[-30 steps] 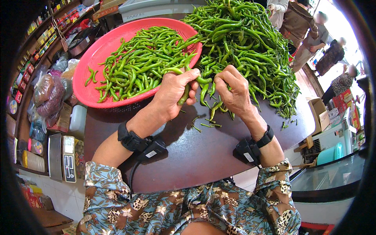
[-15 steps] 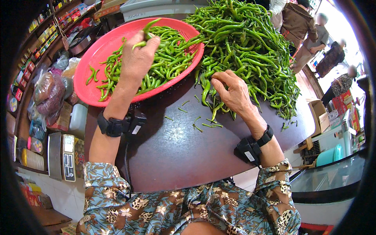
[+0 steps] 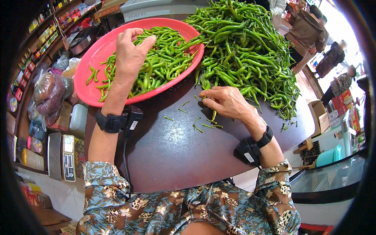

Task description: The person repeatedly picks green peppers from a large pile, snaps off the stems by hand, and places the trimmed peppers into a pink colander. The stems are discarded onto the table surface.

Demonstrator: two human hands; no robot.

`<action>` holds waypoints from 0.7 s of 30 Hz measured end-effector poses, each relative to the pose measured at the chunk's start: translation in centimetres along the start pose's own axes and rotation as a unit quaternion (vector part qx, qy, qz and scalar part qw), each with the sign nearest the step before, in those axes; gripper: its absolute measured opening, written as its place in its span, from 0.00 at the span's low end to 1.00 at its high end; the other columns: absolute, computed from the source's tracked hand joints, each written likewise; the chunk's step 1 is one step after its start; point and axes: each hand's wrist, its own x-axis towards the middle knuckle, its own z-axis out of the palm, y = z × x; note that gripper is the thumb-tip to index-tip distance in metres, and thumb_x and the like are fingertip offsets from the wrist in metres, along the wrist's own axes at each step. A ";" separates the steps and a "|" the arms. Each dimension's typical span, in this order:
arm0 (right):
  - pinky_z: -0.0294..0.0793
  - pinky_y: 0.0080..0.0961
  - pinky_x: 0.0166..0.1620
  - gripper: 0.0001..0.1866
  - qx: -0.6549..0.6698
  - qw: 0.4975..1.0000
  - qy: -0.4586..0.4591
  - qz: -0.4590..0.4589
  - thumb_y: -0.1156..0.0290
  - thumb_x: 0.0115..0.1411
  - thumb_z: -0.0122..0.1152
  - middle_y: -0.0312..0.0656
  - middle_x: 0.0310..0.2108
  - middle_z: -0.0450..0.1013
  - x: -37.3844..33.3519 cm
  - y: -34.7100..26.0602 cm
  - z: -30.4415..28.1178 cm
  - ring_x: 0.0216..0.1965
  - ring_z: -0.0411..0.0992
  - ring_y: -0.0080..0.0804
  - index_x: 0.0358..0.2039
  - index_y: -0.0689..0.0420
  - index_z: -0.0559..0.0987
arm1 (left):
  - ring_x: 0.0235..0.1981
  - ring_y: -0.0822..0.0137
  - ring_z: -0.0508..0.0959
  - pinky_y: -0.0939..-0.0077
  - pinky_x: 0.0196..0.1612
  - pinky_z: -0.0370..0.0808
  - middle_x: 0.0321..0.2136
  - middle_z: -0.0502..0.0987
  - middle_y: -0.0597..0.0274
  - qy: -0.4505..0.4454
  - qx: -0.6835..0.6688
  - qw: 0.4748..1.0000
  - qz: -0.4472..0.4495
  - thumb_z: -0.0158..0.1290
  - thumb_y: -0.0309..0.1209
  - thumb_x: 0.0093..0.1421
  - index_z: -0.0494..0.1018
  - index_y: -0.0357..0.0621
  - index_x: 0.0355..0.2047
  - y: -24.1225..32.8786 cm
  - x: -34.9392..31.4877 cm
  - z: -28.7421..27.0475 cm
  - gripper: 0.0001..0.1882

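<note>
My left hand (image 3: 132, 55) hovers over a red plastic colander (image 3: 88, 84), thumb and fingers apart with nothing between them. Below it, many green chili peppers (image 3: 166, 68) cover much of the colander's bottom. At the near left edge of a large heap of green chili peppers (image 3: 250, 58), my right hand (image 3: 224, 101) has its thumb and fingertips pinched together beside a few peppers. Whether a pepper or stem is between those fingertips is hidden. Short green stems (image 3: 196, 127) lie scattered on the dark table (image 3: 164, 156) in front of the right hand.
A grey plastic bin (image 3: 156, 9) stands beyond the colander. To the left are a scale (image 3: 69, 158), plastic bags (image 3: 51, 92) and stocked shelves. A glass-topped case (image 3: 329, 174) stands at the right, and several people are in the background at the upper right.
The green chili pepper that my left hand held has been let go over the colander, and the fingers have spread. My right hand has moved slightly left and nearer to me.
</note>
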 end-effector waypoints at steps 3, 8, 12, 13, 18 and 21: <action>0.71 0.36 0.31 0.12 -0.020 1.000 -0.021 0.001 0.62 0.54 0.52 0.45 0.26 0.73 -0.1 -0.1 0.0 0.28 0.72 0.43 0.35 0.53 0.78 | 0.40 0.61 0.71 0.69 0.45 0.68 0.36 0.70 0.53 -0.005 -0.022 1.000 -0.021 0.60 0.38 0.47 0.71 0.37 0.35 0.0 0.0 -0.1 0.20; 0.71 0.36 0.31 0.12 -0.024 0.999 -0.032 0.005 0.62 0.54 0.52 0.45 0.27 0.73 -0.1 -0.1 0.1 0.28 0.72 0.43 0.34 0.53 0.78 | 0.34 0.67 0.73 0.74 0.40 0.70 0.32 0.73 0.57 -0.034 -0.105 0.993 -0.053 0.58 0.35 0.50 0.72 0.36 0.31 1.1 -0.1 0.0 0.15; 0.71 0.36 0.30 0.11 -0.030 0.999 -0.033 0.004 0.62 0.54 0.52 0.45 0.26 0.73 -0.1 0.0 0.2 0.28 0.72 0.43 0.33 0.54 0.77 | 0.25 0.76 0.72 0.82 0.31 0.70 0.23 0.73 0.66 -0.118 -0.189 0.972 -0.074 0.55 0.31 0.53 0.73 0.36 0.28 3.7 -1.7 0.2 0.09; 0.71 0.36 0.30 0.11 -0.033 0.999 -0.033 0.003 0.62 0.54 0.52 0.45 0.26 0.73 -0.1 0.1 0.2 0.28 0.72 0.43 0.33 0.54 0.77 | 0.23 0.78 0.71 0.84 0.28 0.70 0.21 0.73 0.68 -0.147 -0.211 0.964 -0.066 0.54 0.29 0.54 0.73 0.35 0.28 4.4 -2.1 0.2 0.08; 0.71 0.36 0.29 0.10 0.003 1.000 -0.011 0.010 0.64 0.53 0.53 0.45 0.24 0.73 -0.1 0.3 0.4 0.26 0.73 0.42 0.32 0.55 0.77 | 0.19 0.81 0.70 0.88 0.23 0.66 0.20 0.73 0.70 -0.248 -0.299 0.912 -0.131 0.52 0.29 0.56 0.73 0.38 0.26 7.5 -3.4 -0.1 0.07; 0.71 0.35 0.29 0.10 0.019 1.000 0.015 0.003 0.64 0.53 0.54 0.45 0.24 0.73 0.0 0.0 0.4 0.26 0.73 0.40 0.32 0.56 0.77 | 0.19 0.81 0.71 0.88 0.22 0.65 0.20 0.74 0.69 -0.265 -0.331 0.886 -0.187 0.52 0.30 0.56 0.74 0.40 0.25 8.1 -3.3 -0.8 0.07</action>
